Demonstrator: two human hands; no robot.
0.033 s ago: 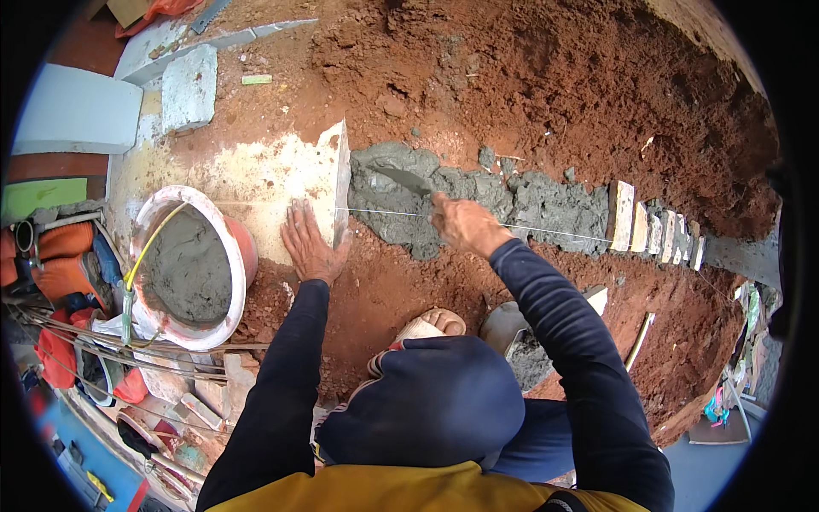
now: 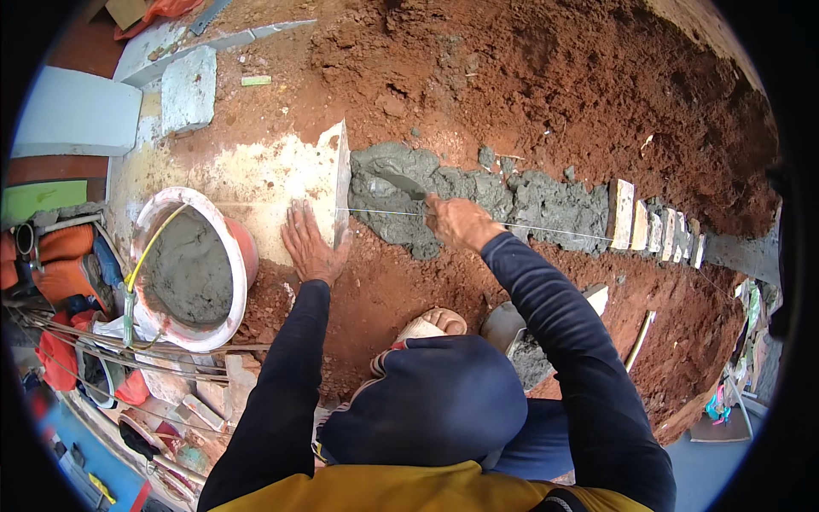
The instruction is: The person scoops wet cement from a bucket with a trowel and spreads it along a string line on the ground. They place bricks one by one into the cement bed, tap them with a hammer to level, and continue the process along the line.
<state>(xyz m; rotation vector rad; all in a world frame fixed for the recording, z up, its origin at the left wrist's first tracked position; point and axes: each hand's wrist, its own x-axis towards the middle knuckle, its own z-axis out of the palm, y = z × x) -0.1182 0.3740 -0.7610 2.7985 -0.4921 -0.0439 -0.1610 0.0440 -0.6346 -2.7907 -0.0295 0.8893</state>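
My left hand (image 2: 314,243) lies flat with spread fingers on a pale, dirt-stained slab (image 2: 260,158) beside the mortar bed. My right hand (image 2: 461,220) grips a trowel (image 2: 401,183), whose blade rests in the lumpy wet grey mortar (image 2: 546,205) right of the slab. A taut white string (image 2: 380,211) crosses just over the mortar. To the left of my left hand stands a white-rimmed bucket (image 2: 243,256) holding grey mortar, with a yellow handle across it.
A row of bricks (image 2: 621,213) continues rightward. Loose red soil (image 2: 537,77) flanks the trench. Pale blocks (image 2: 188,90) sit at the upper left; orange objects, rods (image 2: 188,367) and rubble crowd the lower left. A grey container (image 2: 526,350) is beside my knee.
My right hand and the trowel have shifted slightly leftward over the mortar. My left hand has stayed in the same place.
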